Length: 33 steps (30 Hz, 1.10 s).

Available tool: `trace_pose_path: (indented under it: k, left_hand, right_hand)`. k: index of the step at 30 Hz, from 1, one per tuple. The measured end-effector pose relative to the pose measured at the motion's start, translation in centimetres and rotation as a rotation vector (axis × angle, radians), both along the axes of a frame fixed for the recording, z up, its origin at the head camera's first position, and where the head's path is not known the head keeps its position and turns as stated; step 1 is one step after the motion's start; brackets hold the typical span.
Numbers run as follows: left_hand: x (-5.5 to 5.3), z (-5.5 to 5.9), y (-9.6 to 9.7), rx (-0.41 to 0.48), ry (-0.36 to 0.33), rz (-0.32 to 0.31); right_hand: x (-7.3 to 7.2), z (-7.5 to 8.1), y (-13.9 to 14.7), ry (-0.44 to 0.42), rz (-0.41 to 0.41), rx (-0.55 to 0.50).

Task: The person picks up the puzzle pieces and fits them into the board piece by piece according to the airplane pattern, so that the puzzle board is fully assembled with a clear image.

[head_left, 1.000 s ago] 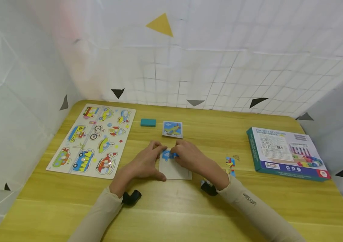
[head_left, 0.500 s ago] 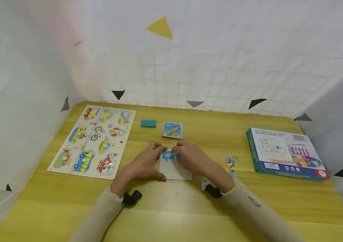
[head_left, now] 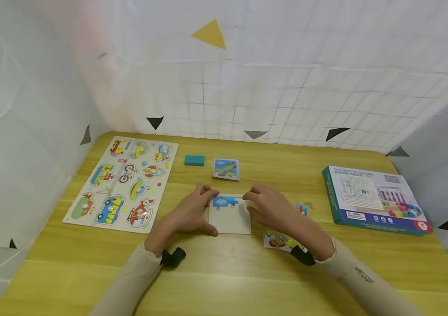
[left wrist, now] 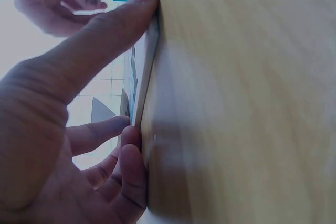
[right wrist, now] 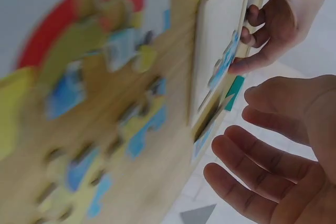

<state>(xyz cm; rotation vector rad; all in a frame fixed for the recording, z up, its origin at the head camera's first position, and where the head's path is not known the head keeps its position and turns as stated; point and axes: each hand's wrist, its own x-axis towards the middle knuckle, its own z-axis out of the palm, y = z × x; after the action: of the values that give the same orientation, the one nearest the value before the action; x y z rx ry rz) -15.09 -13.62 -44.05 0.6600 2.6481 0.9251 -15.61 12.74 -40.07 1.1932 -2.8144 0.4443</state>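
Note:
My left hand [head_left: 189, 213] grips a pale square puzzle board [head_left: 233, 223] at its left side, thumb at the front edge and fingertips by the far corner. In the left wrist view the thumb and fingers [left wrist: 134, 174] touch the board's edge. Blue puzzle pieces [head_left: 223, 202] lie joined along the board's far left. My right hand [head_left: 269, 209] is over the board's right side; in the right wrist view its fingers are loosely bent with nothing between them. Loose puzzle pieces [right wrist: 142, 124] lie on the table beneath the right wrist, partly hidden by the arm in the head view.
Behind the board lie an airplane picture card [head_left: 225, 169] and a teal block [head_left: 194, 160]. A vehicle peg puzzle [head_left: 150, 179] is at the left. On the right is a beaded-boxes carton [head_left: 374, 199]. White sheeting [head_left: 279, 101] hangs behind the table.
My right hand has let go of a blue piece at the board's far side and drawn back to the right. More joined blue pieces are visible. The left hand stays in place.

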Motion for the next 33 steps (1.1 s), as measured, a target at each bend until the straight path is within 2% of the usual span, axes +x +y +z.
trace_pose_path:
  k: [7, 16, 33]
  left_hand:
    - [0.0, -0.1, 0.3, -0.001, 0.010, -0.009]
    - [0.0, -0.1, 0.2, -0.001, 0.007, -0.008]
    - [-0.1, -0.2, 0.0, -0.004, -0.010, -0.001]
  right_hand:
    - [0.7, -0.5, 3.2, 0.008, -0.069, -0.003]
    - [1.0, -1.5, 6.2, -0.024, -0.179, -0.007]
    - [1.3, -1.5, 8.9, -0.065, -0.237, -0.024]
